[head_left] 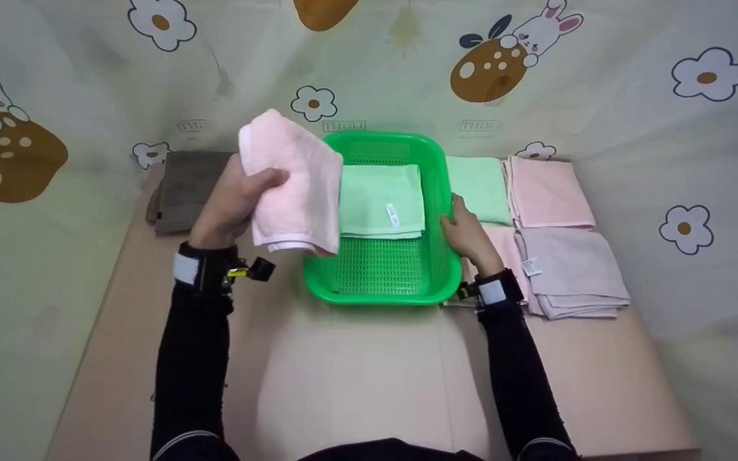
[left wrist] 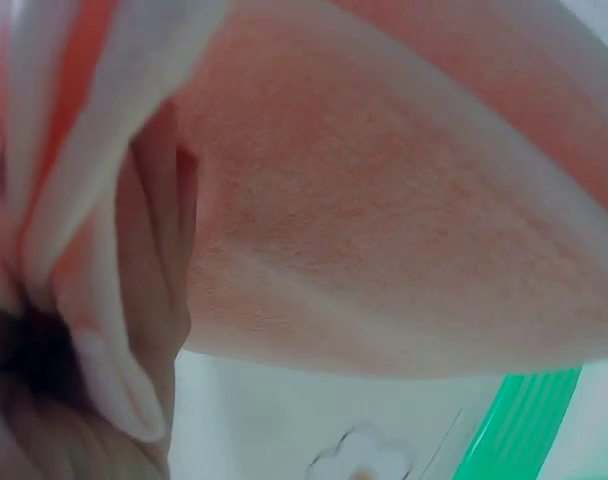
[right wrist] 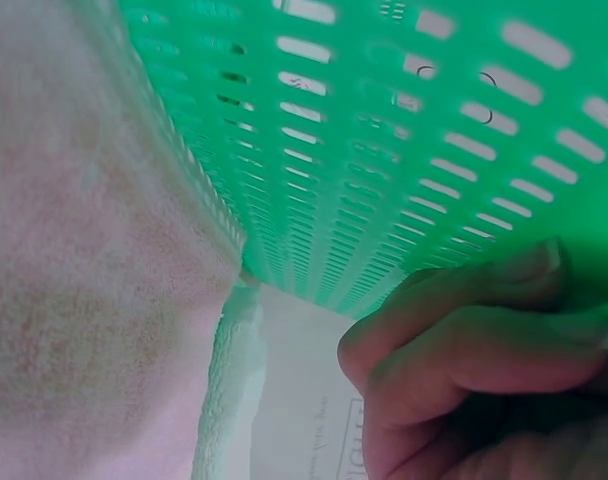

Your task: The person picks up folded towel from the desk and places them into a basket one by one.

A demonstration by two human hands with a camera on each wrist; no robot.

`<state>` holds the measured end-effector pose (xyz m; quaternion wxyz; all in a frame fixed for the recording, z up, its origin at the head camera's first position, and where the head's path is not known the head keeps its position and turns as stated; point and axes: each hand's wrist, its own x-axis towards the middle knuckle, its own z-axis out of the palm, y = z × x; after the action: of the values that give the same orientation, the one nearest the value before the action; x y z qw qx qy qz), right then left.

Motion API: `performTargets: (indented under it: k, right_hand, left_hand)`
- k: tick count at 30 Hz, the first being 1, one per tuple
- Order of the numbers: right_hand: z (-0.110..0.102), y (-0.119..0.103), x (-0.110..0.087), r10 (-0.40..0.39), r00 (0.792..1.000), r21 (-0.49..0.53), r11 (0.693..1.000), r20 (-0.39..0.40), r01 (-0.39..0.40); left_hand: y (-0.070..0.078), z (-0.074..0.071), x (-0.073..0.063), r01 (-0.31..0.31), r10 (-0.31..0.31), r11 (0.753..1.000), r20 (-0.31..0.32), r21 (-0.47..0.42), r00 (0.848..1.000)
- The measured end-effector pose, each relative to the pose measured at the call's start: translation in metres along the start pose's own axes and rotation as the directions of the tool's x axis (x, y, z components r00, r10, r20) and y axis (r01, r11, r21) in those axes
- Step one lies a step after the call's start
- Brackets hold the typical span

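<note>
My left hand (head_left: 231, 198) grips a folded pink towel (head_left: 298, 186), thumb on the near face, and lifts it beside the green plastic basket (head_left: 382, 298). In the left wrist view the towel (left wrist: 384, 220) fills most of the picture, its layers bunched around my fingers (left wrist: 156, 240). My right hand (head_left: 468, 237) holds the basket by its right rim. Curled fingers (right wrist: 474, 350) show against the slotted basket wall (right wrist: 314, 180) in the right wrist view. Inside the basket lies a folded light green towel (head_left: 375, 198) with a white label, partly covered on the left by the pink one.
A dark grey-brown folded towel (head_left: 189, 192) lies left, behind my left hand. Right of the basket sit folded light green (head_left: 479, 186), pink (head_left: 551, 192) and grey (head_left: 574, 269) towels, plus another pink towel (head_left: 503, 242) partly behind my right hand. A printed curtain (head_left: 394, 70) encloses the table (head_left: 369, 378).
</note>
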<state>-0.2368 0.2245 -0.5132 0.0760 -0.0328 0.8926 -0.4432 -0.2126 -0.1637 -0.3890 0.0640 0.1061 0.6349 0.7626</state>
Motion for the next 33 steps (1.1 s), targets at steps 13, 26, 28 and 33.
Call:
performTargets:
  k: [13, 26, 28, 33]
  right_hand:
    - [0.001, -0.005, 0.002, 0.019, 0.999, -0.039, 0.999, -0.025, -0.020]
    - [-0.039, -0.061, 0.003, -0.103, 0.994, 0.412, 0.908, 0.046, 0.075]
    - [-0.036, -0.073, 0.006, -0.118, 0.984, 0.607, 0.795, 0.131, 0.015]
    - [-0.019, -0.091, 0.013, -0.121, 0.952, 0.757, 0.638, 0.280, -0.142]
  left_hand:
    - [-0.011, 0.065, 0.040, 0.066, -0.063, 0.998, 0.172, -0.011, 0.983]
    - [-0.010, 0.072, 0.046, 0.048, -0.039, 0.998, 0.199, -0.040, 0.979]
    - [-0.008, 0.074, 0.045, 0.043, -0.033, 0.998, 0.200, -0.044, 0.979]
    - [-0.005, 0.083, 0.045, 0.033, -0.022, 0.998, 0.212, -0.051, 0.977]
